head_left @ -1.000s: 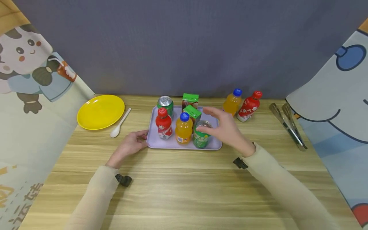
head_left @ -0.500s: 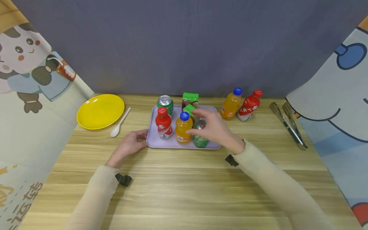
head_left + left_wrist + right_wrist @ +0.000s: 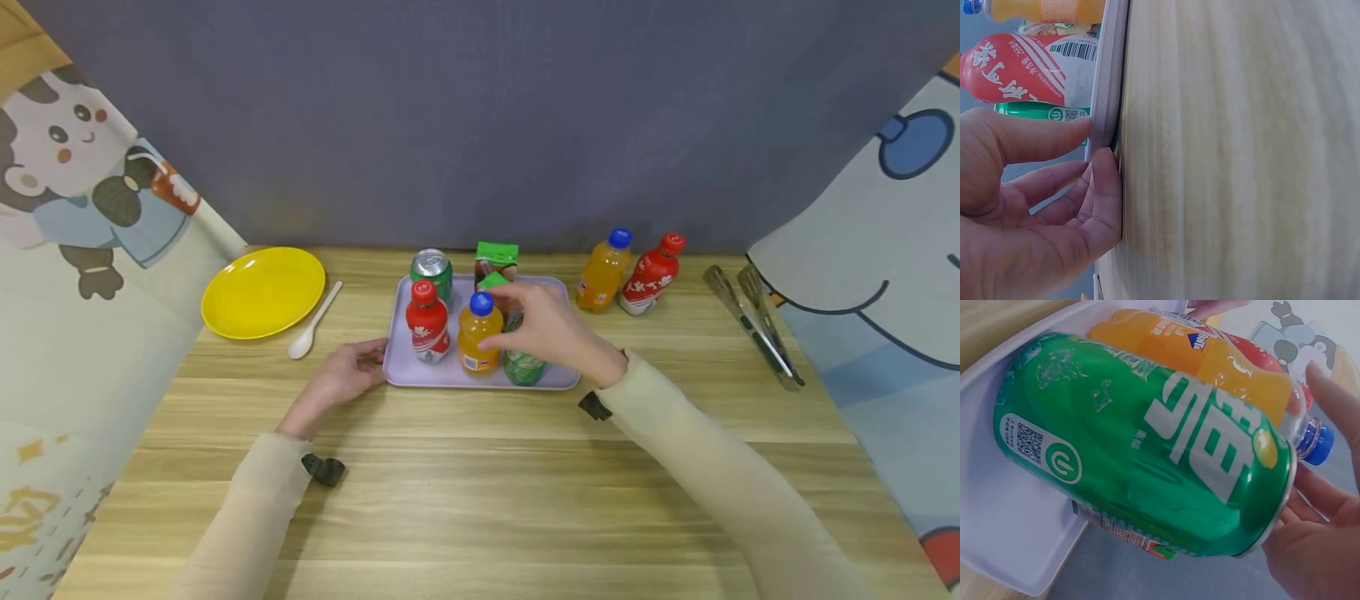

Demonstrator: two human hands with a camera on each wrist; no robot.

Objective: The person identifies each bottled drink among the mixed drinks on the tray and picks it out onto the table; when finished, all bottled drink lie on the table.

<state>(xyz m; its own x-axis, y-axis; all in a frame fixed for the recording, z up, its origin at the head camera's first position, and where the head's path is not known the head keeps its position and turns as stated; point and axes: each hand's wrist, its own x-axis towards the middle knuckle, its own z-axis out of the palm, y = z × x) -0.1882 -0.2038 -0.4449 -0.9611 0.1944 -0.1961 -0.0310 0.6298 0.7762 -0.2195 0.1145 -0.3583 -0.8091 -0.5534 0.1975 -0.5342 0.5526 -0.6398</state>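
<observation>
A lilac tray [image 3: 405, 373] bears several drinks. At its left edge my left hand [image 3: 347, 377] pinches the rim; the left wrist view shows the thumb [image 3: 1054, 134] over the rim and the fingertips low against its outer side. My right hand [image 3: 551, 329] reaches across the green soda can [image 3: 1141, 444] to the orange juice bottle [image 3: 478, 342]. Its thumb and fingers are spread on either side of the bottle's blue cap [image 3: 1317, 442], with a gap visible in the right wrist view. A red bottle [image 3: 427, 325] stands left of the juice.
Another green can [image 3: 431, 271] and green-topped cartons [image 3: 497, 260] stand toward the tray's back. Right of the tray are a second orange bottle [image 3: 602, 275] and red bottle [image 3: 648, 279], then metal tongs [image 3: 753, 325]. A yellow plate [image 3: 262, 292] and white spoon [image 3: 315, 321] lie left.
My right hand has moved left, from around the green can to around the upper part of the orange juice bottle. My left hand has stayed at the tray's edge.
</observation>
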